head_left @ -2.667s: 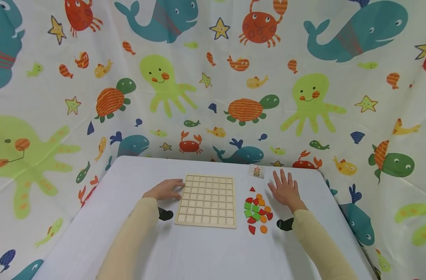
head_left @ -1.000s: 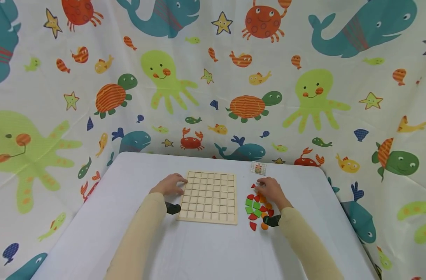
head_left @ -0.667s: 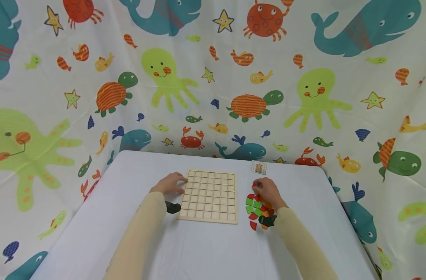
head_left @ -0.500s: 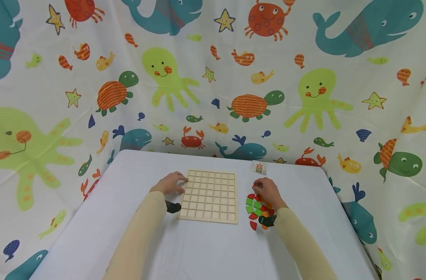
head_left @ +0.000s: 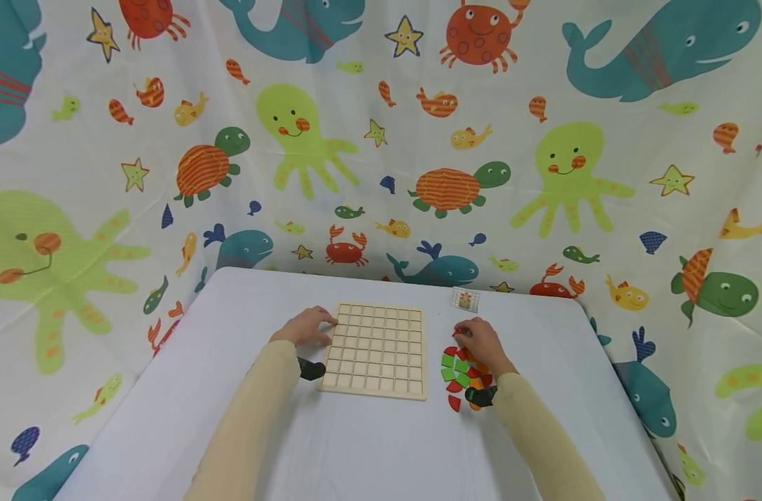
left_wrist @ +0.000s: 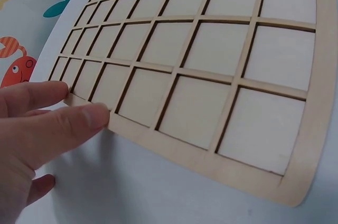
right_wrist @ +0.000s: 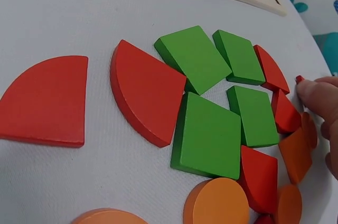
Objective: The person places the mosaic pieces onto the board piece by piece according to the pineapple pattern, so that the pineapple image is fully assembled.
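At the left edge of the light wooden grid board (head_left: pixel 376 348), my left hand (head_left: pixel 304 327) touches the rim with thumb and a fingertip. In the left wrist view, the thumb (left_wrist: pixel 95 115) lies against the board's frame, and the fingers are fairly straight. My right hand (head_left: pixel 481 341) pinches a small red triangle (head_left: pixel 458 332) at the far end of the pile of shapes. Only a red tip (right_wrist: pixel 299 79) of it shows beside the thumb in the right wrist view. Below the hand lie green squares (right_wrist: pixel 208 137), red quarter circles (right_wrist: pixel 142 94) and orange discs (right_wrist: pixel 219 203).
A small card (head_left: pixel 465 299) with a printed grid and picture lies near the far edge of the white table (head_left: pixel 368 452). Behind the table hangs a curtain (head_left: pixel 368 229) printed with sea animals.
My right hand, earlier spread flat right of the pile, has moved left and taken hold of the red triangle. My left hand has shifted slightly and stays at the board's edge.
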### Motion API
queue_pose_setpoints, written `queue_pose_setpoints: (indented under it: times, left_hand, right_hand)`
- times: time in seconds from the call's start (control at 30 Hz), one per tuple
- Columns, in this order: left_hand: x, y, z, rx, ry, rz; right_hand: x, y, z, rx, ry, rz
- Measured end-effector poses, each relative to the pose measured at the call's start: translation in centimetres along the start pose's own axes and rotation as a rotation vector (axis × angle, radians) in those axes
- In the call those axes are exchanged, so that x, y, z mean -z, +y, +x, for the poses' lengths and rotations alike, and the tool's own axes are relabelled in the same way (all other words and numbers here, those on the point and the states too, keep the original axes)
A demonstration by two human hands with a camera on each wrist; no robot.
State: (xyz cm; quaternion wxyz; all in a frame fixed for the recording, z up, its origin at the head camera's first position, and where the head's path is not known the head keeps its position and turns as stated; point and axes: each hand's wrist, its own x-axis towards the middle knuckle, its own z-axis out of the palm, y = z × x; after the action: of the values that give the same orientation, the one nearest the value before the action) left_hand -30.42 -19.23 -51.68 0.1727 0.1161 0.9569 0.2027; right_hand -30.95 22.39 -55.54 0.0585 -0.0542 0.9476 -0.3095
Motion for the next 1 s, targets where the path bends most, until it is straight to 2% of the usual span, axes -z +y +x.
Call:
queue_pose_setpoints:
  times: [0.37,1.0]
  left_hand:
    - [-0.16,0.04,-0.12,0.002,0.012,0.015]
    - [-0.16,-0.03,0.05,0.021,0.004,0.012]
  right_hand:
    - [0.16,-0.02,-0.31,-0.026,-0.002,0.058]
    - [0.21,-0.33,-0.29,0.005,-0.021,-0.006]
